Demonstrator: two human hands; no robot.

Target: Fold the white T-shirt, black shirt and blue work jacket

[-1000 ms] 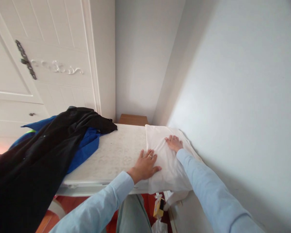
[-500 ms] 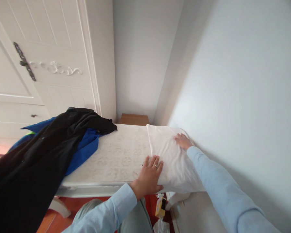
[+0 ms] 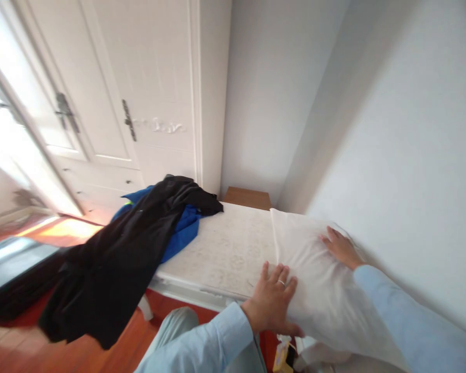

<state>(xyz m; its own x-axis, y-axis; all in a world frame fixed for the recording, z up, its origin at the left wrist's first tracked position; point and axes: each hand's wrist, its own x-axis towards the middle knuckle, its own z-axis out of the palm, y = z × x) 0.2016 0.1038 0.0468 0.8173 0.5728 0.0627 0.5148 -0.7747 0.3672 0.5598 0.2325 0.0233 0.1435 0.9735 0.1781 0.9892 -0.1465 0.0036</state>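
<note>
A white cloth [image 3: 314, 290] lies over the right end of a narrow white table [image 3: 233, 248] with a faint worn pattern on its top. My left hand [image 3: 274, 298], a ring on one finger, rests with spread fingers at the cloth's near left edge. Farther right, near the wall, my right hand [image 3: 341, 247] lies flat on the cloth, its fingers stretched out. Neither hand grips anything. Left of them a black garment [image 3: 124, 243] is draped across the table and hangs down toward the floor, with a blue garment [image 3: 183, 231] under it.
A white wardrobe [image 3: 166, 67] with dark handles stands behind on the left. Bare grey wall [image 3: 404, 129] borders the table's right side. A brown wooden box-like piece [image 3: 246, 198] sits in the far corner. Below, a yellow packet [image 3: 282, 357] lies by the table leg on reddish wooden floor.
The view has swung left, so everything sits farther right, and more wardrobe and floor show. Both hands stay spread on the cloth, in about the same places.
</note>
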